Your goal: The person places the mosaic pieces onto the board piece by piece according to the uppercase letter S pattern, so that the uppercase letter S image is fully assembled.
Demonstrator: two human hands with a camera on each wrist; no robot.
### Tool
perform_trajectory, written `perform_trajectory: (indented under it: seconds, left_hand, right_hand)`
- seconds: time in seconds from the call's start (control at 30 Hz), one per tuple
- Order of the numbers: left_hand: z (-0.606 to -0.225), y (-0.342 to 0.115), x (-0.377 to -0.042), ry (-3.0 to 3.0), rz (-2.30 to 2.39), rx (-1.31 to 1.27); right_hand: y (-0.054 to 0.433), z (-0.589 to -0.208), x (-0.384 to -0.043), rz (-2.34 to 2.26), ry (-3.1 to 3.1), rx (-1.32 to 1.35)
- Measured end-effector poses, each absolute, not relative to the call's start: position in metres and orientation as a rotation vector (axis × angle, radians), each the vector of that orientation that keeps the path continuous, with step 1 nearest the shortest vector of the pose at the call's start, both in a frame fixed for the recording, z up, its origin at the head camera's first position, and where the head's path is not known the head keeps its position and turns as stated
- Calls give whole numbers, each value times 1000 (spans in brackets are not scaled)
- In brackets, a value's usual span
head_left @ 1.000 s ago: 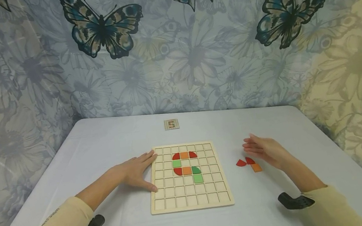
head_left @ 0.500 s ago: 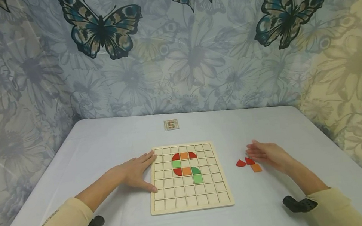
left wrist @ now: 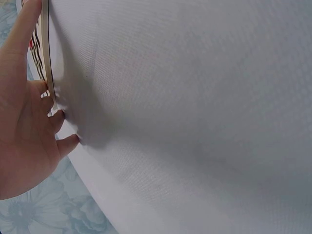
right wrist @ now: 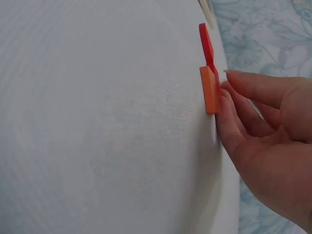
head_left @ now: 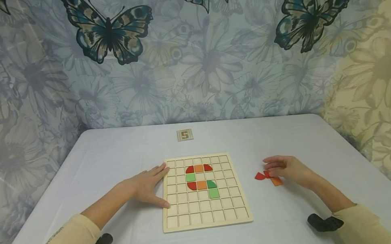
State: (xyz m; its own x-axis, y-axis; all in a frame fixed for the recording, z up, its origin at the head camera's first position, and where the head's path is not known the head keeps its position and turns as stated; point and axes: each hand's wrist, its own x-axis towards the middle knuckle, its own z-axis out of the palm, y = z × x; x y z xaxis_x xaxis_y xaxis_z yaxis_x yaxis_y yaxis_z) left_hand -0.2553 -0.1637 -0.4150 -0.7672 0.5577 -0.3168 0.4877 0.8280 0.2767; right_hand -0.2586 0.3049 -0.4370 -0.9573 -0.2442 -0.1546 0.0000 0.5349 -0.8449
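Note:
A square wooden board [head_left: 185,215] with a grid of cells lies mid-table in the head view. Red quarter-circle tiles [head_left: 191,186], orange squares [head_left: 201,185] and green tiles [head_left: 213,193] sit in some cells, forming a curved figure. My left hand [head_left: 145,187] rests spread on the board's left edge, thumb and fingers on the rim. To the right, my right hand [head_left: 289,169] hovers low over loose tiles with bent, relaxed fingers. Its fingertips lie beside a loose red tile [head_left: 267,174] and an orange square [head_left: 277,181]; contact is unclear. Another red quarter-circle [head_left: 259,176] lies just left.
A small pattern card [head_left: 185,135] with a figure on a grid lies behind the board. The table [head_left: 140,238] has a white cover and stands against butterfly-patterned walls [head_left: 210,67]. Dark wrist devices [head_left: 103,243] show near both sleeves.
My right hand has shifted down and slightly right, then its fingers have lowered over the loose red and orange tiles. My left hand stays on the board.

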Motion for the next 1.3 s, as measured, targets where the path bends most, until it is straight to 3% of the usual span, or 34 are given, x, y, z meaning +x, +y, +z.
perform_trajectory:
  seconds: [0.7,1.3]
  left_hand:
    - [-421,-166,-259,2628,216,785]
    - [-420,-165,-258,2631,230,772]
  right_hand:
    - [292,-438,-254,-1224,2686,-529]
    - [288,-435,-257,-1105,2802,-350]
